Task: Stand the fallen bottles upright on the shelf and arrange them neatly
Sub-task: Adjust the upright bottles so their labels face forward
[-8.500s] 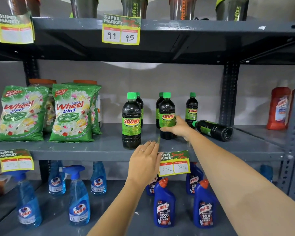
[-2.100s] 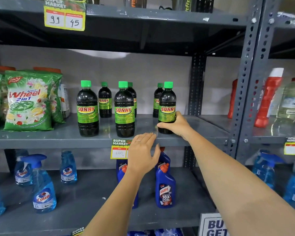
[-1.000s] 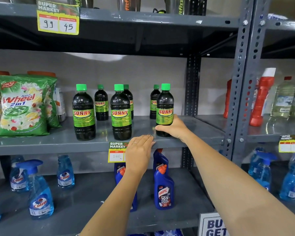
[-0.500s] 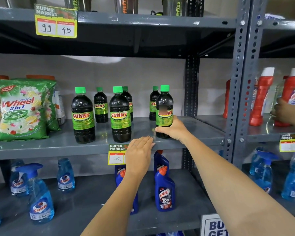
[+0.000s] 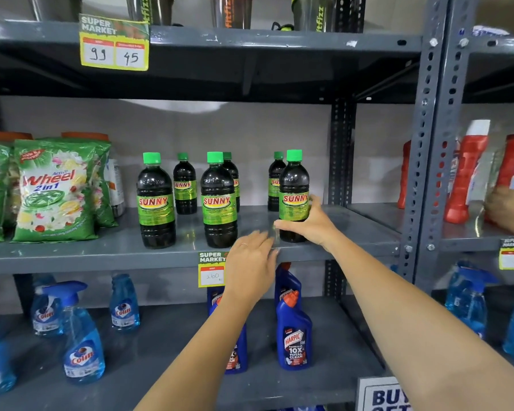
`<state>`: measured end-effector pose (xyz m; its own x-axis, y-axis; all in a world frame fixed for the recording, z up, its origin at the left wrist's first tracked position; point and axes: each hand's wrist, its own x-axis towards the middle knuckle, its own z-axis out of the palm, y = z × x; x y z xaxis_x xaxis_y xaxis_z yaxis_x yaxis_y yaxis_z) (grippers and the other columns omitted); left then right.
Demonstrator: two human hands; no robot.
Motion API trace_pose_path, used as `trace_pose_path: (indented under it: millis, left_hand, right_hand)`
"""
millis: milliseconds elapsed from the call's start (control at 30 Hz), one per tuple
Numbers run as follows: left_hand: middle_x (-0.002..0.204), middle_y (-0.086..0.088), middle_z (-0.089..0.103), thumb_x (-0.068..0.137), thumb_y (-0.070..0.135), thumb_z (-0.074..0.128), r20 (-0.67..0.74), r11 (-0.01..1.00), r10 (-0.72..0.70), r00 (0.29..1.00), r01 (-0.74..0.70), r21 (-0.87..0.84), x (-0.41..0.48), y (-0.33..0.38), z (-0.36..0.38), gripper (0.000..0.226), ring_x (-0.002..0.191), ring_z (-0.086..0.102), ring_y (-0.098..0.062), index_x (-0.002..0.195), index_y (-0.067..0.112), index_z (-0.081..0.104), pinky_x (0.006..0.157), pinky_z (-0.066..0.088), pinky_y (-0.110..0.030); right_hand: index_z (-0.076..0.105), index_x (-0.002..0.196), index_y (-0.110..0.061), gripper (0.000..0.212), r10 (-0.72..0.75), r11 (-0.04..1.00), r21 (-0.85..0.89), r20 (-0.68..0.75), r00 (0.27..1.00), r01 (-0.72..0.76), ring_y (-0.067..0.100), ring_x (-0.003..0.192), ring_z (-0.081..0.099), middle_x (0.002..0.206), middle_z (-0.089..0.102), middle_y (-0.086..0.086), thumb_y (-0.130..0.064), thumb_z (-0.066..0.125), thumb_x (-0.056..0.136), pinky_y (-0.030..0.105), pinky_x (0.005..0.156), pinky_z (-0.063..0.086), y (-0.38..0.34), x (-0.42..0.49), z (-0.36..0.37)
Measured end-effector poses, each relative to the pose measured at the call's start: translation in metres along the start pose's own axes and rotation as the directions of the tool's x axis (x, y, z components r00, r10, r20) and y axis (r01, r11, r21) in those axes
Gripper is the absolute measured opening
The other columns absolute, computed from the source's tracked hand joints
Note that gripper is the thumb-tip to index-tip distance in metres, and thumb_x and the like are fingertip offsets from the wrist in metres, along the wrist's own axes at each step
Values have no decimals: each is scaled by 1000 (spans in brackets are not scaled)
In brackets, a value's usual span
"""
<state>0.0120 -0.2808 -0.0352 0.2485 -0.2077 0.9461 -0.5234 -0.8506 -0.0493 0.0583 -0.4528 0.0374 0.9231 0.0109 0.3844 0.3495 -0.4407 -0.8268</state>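
Several dark Sunny bottles with green caps stand upright on the grey middle shelf (image 5: 101, 256). The front row holds a left bottle (image 5: 155, 200), a middle bottle (image 5: 219, 200) and a right bottle (image 5: 293, 185). Smaller-looking ones stand behind, such as a back bottle (image 5: 184, 185). My right hand (image 5: 312, 223) grips the lower part of the right front bottle, which stands upright on the shelf. My left hand (image 5: 251, 262) rests flat with fingers apart on the shelf's front edge, holding nothing, partly covering the price tag (image 5: 211, 269).
Green Wheel detergent bags (image 5: 54, 191) fill the shelf's left side. Blue Colin spray bottles (image 5: 80, 336) and Harpic bottles (image 5: 294, 333) stand on the shelf below. A grey upright post (image 5: 428, 143) bounds the right side. Another person's hand (image 5: 508, 209) touches red bottles (image 5: 466, 173) in the neighbouring bay.
A bottle that lay on its side at first now stands upright in the front row. Over the last second my hands have barely moved. The other person's hand appeared at the right.
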Motion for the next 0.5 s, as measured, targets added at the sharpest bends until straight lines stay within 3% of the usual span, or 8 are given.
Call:
trace_pose_path:
  millis: [67,133,200,267,333,400,467,500]
  left_hand:
    - [121,-7,67,88,24,65,-88,1000,7,996,-6,9,13,0,-20,29,117,59,-25,111,9,71,100,41,-39]
    - [126,-1,64,87,28,64,-228,999,-42,973,43,-1,29,-8,-42,33,120,56,-22,116,14,68,100,37,-37]
    - [123,2,61,82,34,69,-298,967,-252,921,249,-49,42,-23,-58,44,117,53,-20,120,15,62,96,36,-36]
    - [117,1,55,71,44,76,-285,837,-546,788,532,-132,46,-38,-64,63,113,47,-22,121,15,52,94,32,-36]
    - [121,-4,50,61,48,84,-185,723,-691,699,669,-170,45,-53,-60,85,115,44,-25,126,11,44,96,34,-40]
    - [124,-5,52,56,46,89,58,623,-751,658,735,-270,45,-67,-52,101,115,48,-24,134,11,36,97,42,-40]
    - [118,-3,61,59,43,90,316,527,-736,599,800,-287,45,-76,-44,92,110,58,-22,132,14,41,89,47,-36]
    - [113,-1,63,61,43,89,365,547,-713,599,801,-245,44,-78,-39,82,107,60,-21,127,14,48,85,48,-34]
  right_hand:
    - [4,152,-35,134,-3,997,82,-5,1000,4,19,124,49,138,47,2,-58,89,50,40,106,38,0,0,-4]
    - [-2,154,-37,133,-7,993,121,-30,1000,11,19,122,47,134,44,2,-53,88,58,40,104,36,1,-1,-9]
    - [3,155,-33,125,-24,992,121,-48,999,30,15,114,48,127,44,-2,-44,88,65,33,96,37,1,-6,-12]
    - [15,154,-29,117,-42,996,75,-27,999,44,14,113,52,126,50,-4,-43,89,64,30,93,39,1,-9,-10]
    - [29,147,-27,107,-67,998,-17,11,998,67,15,118,53,128,55,-6,-42,91,61,29,93,41,0,-11,-4]
    - [33,145,-24,104,-87,994,-67,20,996,88,15,120,53,133,56,-3,-35,92,61,28,94,40,0,-11,-1]
    - [34,145,-22,103,-102,992,-73,-1,995,102,13,117,52,134,56,-2,-30,92,61,27,94,40,0,-12,-2]
    - [35,144,-22,102,-107,991,-76,-11,994,106,13,116,53,134,57,-2,-30,92,61,27,94,40,1,-13,-2]
